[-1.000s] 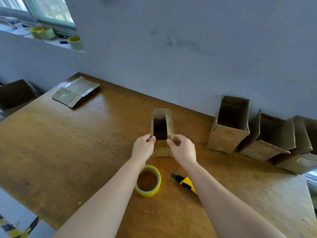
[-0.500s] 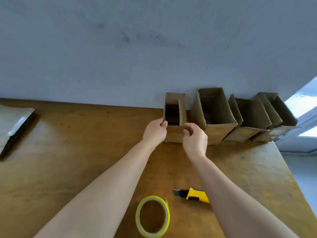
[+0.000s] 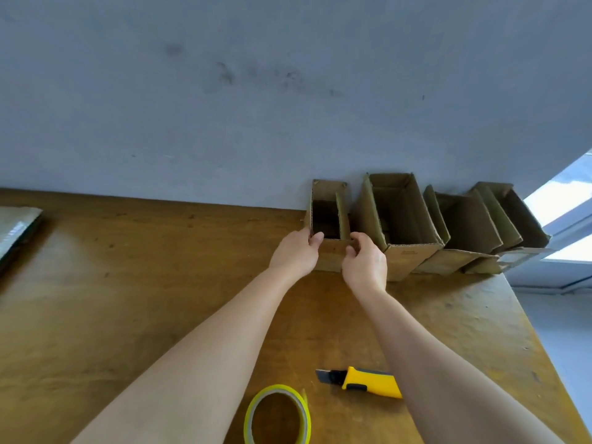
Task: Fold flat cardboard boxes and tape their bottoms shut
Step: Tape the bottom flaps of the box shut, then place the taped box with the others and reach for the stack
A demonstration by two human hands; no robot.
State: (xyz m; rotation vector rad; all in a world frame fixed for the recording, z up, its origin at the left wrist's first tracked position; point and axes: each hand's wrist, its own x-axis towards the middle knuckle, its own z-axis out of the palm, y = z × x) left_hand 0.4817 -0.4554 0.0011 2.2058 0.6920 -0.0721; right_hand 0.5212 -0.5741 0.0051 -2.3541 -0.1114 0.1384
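Observation:
A small open-topped cardboard box [image 3: 326, 203] stands against the grey wall at the far edge of the wooden table [image 3: 128, 299]. My left hand [image 3: 296, 253] grips its near left corner, thumb over the rim. My right hand [image 3: 365, 261] pinches its near right corner. It is the leftmost in a row with three more folded boxes [image 3: 400, 216] to its right, all with open tops. A yellow tape roll [image 3: 277, 415] lies flat near me, and a yellow utility knife [image 3: 362, 381] lies beside my right forearm.
A flat stack of unfolded cardboard [image 3: 16, 229] lies at the table's left edge. The table's right edge runs diagonally past the boxes, with a window [image 3: 570, 219] and floor beyond it.
Both hands carried the small box from the middle of the table to the wall, setting it next to the row of boxes. My view swung right.

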